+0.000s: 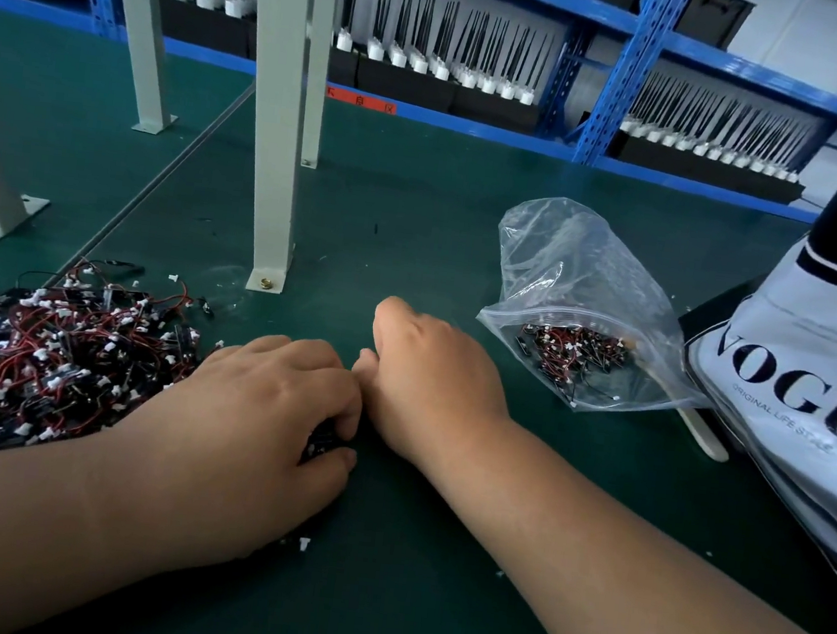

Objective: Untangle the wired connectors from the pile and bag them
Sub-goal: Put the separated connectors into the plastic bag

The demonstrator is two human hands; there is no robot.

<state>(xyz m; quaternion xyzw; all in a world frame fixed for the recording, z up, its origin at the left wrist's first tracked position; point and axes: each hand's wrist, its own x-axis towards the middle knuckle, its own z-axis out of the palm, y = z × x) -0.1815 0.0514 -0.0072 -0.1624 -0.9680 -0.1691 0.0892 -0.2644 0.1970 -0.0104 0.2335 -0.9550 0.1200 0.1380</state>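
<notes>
A tangled pile of wired connectors [40, 359], red and black wires with small white plugs, lies on the green mat at the left. My left hand [273, 405] sits at the pile's right edge, fingers curled round a small black connector piece [323, 443]. My right hand [431, 370] rests beside it, fingers curled under, touching the left hand's fingertips; what it holds is hidden. A clear zip bag [579, 292] with several connectors inside lies open-mouthed to the right of my hands.
Grey metal frame legs [277, 147] stand bolted to the green table [418, 203] behind the pile. A person in a white printed garment [811, 389] sits at the right edge. Blue shelving [618, 69] with rows of black antennas runs along the back.
</notes>
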